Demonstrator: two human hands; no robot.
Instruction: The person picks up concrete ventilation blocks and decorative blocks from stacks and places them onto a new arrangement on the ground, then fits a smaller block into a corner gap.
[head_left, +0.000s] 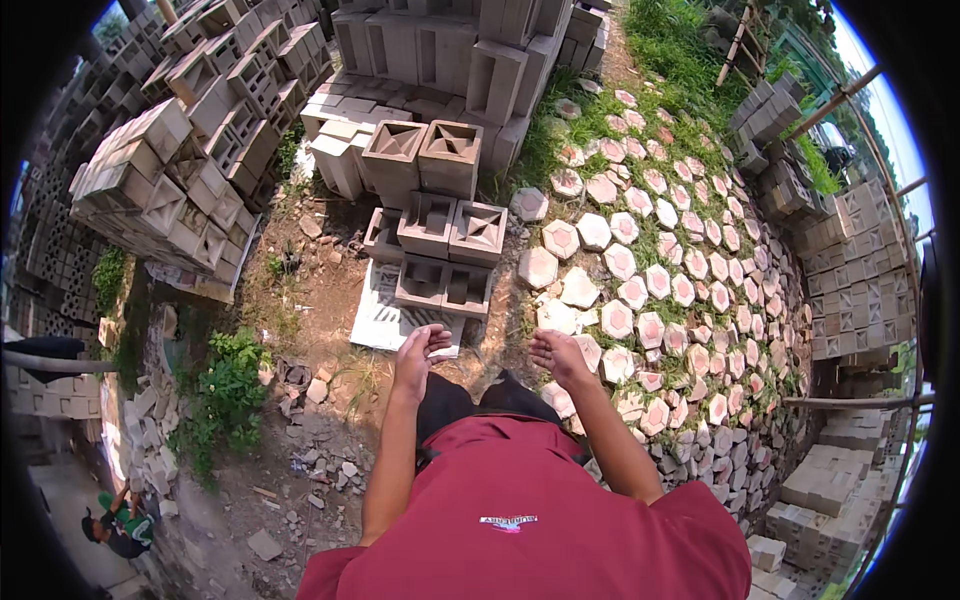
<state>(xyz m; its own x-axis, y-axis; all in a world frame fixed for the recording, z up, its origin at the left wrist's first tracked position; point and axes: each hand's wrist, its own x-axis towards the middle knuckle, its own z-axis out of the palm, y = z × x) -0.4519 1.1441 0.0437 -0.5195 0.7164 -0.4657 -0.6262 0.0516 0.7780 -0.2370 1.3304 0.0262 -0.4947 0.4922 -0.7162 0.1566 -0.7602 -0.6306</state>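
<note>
My left hand (pixel 424 346) is held in front of my body with its fingers loosely bent and apart, and it grips nothing. To the right, my right hand (pixel 558 354) hangs at about the same height, fingers half curled, also without anything in it. Just beyond my left hand is a stepped pile of square hollow concrete blocks (pixel 478 232); some have slanted inner faces. The nearest block (pixel 467 291) of the pile is closest to both hands. Under the pile's near side lies a whitish flat sheet (pixel 375 322). Neither hand touches a block.
Hexagonal pavers (pixel 620 262) cover grassy ground on the right. Tall block stacks rise at the left (pixel 165 190), far ahead (pixel 500 85) and right (pixel 862 270). Rubble (pixel 330 460) and a leafy bush (pixel 225 390) are at the left. A person (pixel 125 525) is at lower left.
</note>
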